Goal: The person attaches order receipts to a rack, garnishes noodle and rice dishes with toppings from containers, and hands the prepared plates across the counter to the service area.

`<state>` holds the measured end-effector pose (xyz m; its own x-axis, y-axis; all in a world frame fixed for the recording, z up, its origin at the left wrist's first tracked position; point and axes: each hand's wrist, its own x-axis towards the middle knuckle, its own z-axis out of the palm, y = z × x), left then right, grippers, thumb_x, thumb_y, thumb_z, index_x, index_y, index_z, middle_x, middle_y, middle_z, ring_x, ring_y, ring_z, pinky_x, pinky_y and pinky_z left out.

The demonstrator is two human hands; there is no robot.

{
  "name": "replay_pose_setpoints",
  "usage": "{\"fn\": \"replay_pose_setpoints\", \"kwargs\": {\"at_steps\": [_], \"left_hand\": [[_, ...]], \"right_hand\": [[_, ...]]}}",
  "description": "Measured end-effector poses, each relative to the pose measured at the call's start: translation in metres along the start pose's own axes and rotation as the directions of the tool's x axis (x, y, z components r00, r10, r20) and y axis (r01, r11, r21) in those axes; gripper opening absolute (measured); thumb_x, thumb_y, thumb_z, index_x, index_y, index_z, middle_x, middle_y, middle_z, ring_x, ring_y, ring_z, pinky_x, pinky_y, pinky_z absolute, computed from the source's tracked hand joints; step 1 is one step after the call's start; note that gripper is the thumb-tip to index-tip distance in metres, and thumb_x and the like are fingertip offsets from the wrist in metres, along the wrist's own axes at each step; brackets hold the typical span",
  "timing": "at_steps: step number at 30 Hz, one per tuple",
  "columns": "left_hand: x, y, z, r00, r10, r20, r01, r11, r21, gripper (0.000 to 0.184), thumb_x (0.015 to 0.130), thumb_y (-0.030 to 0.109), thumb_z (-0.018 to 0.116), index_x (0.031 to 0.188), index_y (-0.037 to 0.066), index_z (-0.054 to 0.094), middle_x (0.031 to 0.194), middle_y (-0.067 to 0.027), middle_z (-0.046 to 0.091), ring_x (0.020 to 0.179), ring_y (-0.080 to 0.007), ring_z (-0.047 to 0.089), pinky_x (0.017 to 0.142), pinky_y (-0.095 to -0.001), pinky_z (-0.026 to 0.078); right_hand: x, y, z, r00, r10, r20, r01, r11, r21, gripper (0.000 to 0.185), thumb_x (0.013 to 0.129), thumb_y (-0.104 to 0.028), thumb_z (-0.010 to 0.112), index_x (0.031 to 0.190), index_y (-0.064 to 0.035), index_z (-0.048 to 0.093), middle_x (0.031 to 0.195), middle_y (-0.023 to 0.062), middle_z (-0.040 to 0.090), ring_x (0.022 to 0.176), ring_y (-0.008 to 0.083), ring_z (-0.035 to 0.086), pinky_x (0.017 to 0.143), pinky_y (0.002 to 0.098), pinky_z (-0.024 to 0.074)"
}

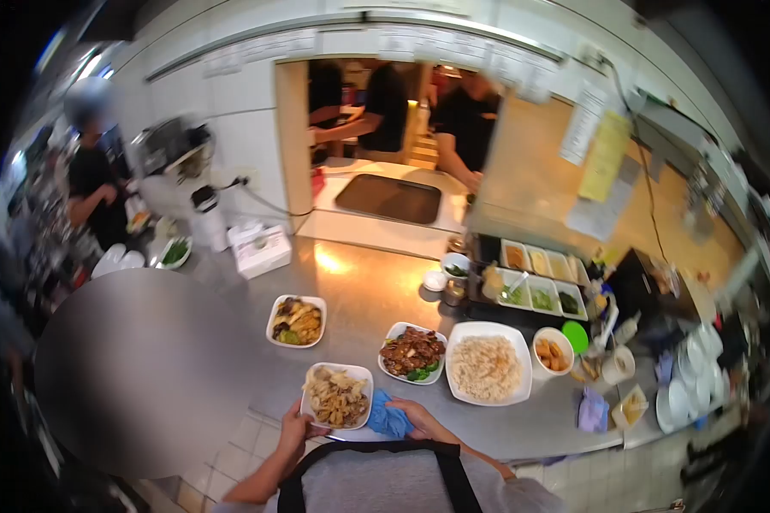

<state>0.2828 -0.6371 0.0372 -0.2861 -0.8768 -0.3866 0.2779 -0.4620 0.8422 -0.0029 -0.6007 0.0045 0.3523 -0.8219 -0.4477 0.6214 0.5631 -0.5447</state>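
My left hand [294,429] grips the left side of a white square bowl [339,396] heaped with pale, brownish food, at the counter's near edge. A crumpled blue cloth [390,418] is in my right hand [417,420], against the bowl's right side. Just beyond that hand sits a white bowl [411,352] of dark meat with green vegetables. Right of it stands a large white square dish [488,363] of pale, rice-like food. Further back on the left is a smaller white bowl [296,321] of mixed food.
A brown tray [388,198] lies in the serving hatch, with people in dark clothes behind. Topping containers [539,297], a cup of orange pieces [553,351] and stacked white bowls [693,376] line the right. A tissue box [261,251] stands back left; another person [99,184] is far left.
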Motion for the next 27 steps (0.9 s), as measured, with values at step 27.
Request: {"fn": "replay_pose_setpoints", "kwargs": {"at_steps": [27], "left_hand": [[0.178, 0.056, 0.0, 0.635, -0.409, 0.655, -0.536, 0.376, 0.756, 0.031, 0.088, 0.018, 0.057, 0.117, 0.008, 0.061, 0.077, 0.0002, 0.063, 0.07, -0.0052, 0.054, 0.062, -0.024, 0.046]], "right_hand": [[0.051, -0.003, 0.02, 0.846, -0.438, -0.304, 0.105, 0.696, -0.71, 0.044, 0.086, -0.024, 0.056, 0.123, -0.0004, 0.055, 0.105, 0.0074, 0.063, 0.091, 0.0144, 0.058, 0.08, 0.027, 0.0463]]}}
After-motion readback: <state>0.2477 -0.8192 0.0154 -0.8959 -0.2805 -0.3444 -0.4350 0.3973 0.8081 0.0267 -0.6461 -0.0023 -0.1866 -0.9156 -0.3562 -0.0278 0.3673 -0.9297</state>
